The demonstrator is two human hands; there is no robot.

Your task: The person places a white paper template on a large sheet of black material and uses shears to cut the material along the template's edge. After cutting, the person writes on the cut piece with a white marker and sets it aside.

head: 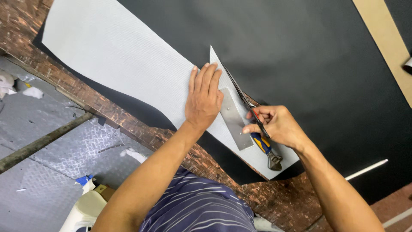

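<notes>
The left hand point(204, 96) lies flat, palm down, with its fingers point(206, 75) stretched out and close together, pressing on a pale grey sheet point(120, 56). The sheet spreads away from those fingertips across a large black sheet point(309, 64) that covers most of the tabletop point(128, 120). Just beside the heel and little-finger side of that hand lies a flat strip of bare metal point(234, 118), touching the hand's edge and resting on the grey sheet.

The right hand point(279, 126) has its fingers point(257, 116) curled and clamped on a slim dark cutting tool point(240, 94) with a red mark near the grip. Its blade runs forward from the fingertips along the far edge of the metal strip, toward the raised pointed corner of the grey sheet. Under the palm side of these fingers sits an adjustable wrench point(266, 150) with a blue and yellow handle, its jaw end pointing toward the person; whether the hand grips it too, I cannot tell.

The tabletop's bare edge, nearer the person than either hand, is worn, mottled reddish brown. Beyond the right fingers a tan strip point(386, 38) crosses the black sheet. Below the tabletop edge lies grey patterned metal flooring point(51, 172) with a rusty pipe point(43, 141) and scraps on it.
</notes>
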